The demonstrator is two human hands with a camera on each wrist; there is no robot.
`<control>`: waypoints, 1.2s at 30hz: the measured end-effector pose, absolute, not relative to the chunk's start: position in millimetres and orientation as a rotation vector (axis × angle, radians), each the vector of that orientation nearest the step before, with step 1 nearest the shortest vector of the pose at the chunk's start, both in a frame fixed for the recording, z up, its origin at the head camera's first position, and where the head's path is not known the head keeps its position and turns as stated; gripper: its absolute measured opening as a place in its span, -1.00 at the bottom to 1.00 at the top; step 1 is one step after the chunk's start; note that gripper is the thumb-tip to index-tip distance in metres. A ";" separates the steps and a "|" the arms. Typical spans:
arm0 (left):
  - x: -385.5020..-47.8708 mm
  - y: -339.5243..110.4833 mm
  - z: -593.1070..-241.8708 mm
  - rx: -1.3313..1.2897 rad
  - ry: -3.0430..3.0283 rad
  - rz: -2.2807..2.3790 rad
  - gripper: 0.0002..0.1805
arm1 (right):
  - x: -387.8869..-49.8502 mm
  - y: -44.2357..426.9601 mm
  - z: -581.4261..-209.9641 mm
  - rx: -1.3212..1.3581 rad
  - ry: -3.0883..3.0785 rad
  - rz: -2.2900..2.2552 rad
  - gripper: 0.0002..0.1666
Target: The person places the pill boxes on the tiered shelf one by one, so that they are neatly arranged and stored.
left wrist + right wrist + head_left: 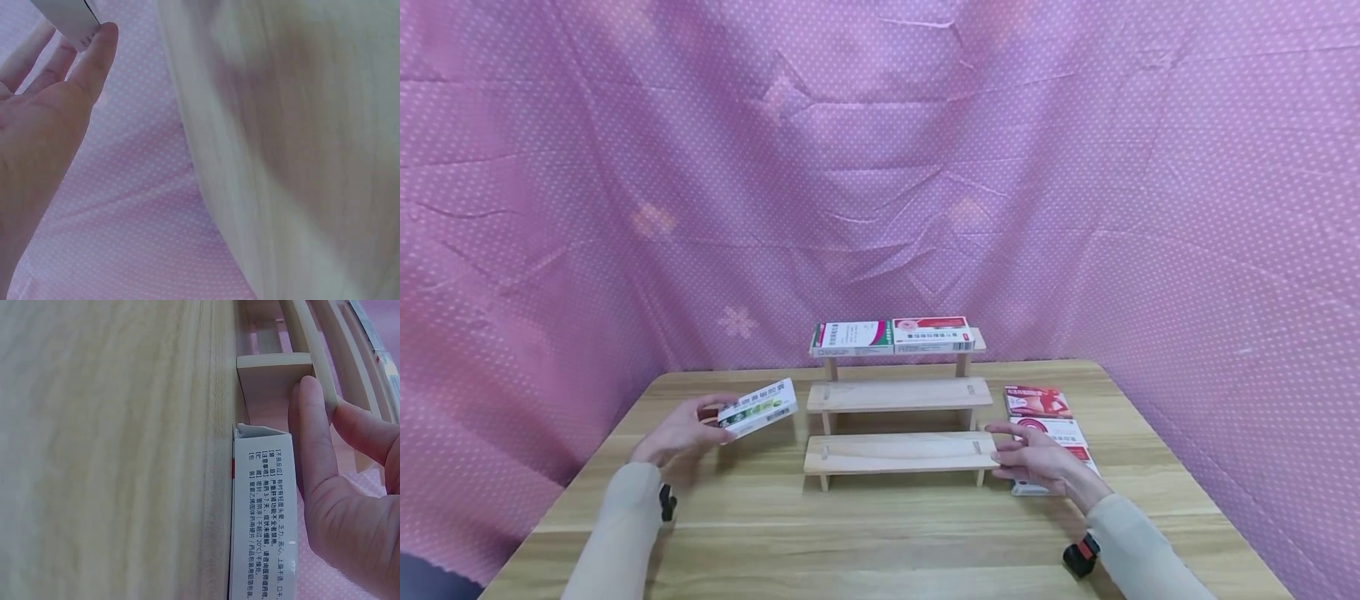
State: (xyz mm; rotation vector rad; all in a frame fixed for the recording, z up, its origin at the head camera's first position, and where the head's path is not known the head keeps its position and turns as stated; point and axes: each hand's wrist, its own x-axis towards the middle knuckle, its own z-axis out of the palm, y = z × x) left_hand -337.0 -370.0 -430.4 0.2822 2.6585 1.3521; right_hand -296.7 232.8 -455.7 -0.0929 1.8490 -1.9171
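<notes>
Right of the wooden stand point(901, 454), the right hand point(1041, 461) hid part of the front box point(1028, 489) from me; left of the stand, the held box point(70, 20) was cut by my left wrist view's top edge.

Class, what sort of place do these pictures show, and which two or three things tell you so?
Probably a staged indoor setup, perhaps imitating a shop display: pink dotted cloth hangs behind the table, and two medicine boxes lie atop a small wooden rack.

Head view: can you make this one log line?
left hand: holds white-green box | right hand: holds end of bottom shelf | top shelf: two boxes
</notes>
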 end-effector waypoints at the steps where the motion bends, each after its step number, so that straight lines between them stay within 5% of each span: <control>1: -336.4 -370.1 -428.9 0.290 2.656 1.361 -0.17 | -296.7 232.7 -455.7 -0.091 1.850 -1.919 -0.22; 36: -330.7 -321.0 -391.9 0.612 2.460 1.476 -0.14 | -298.1 232.7 -458.0 -0.128 1.845 -1.918 -0.21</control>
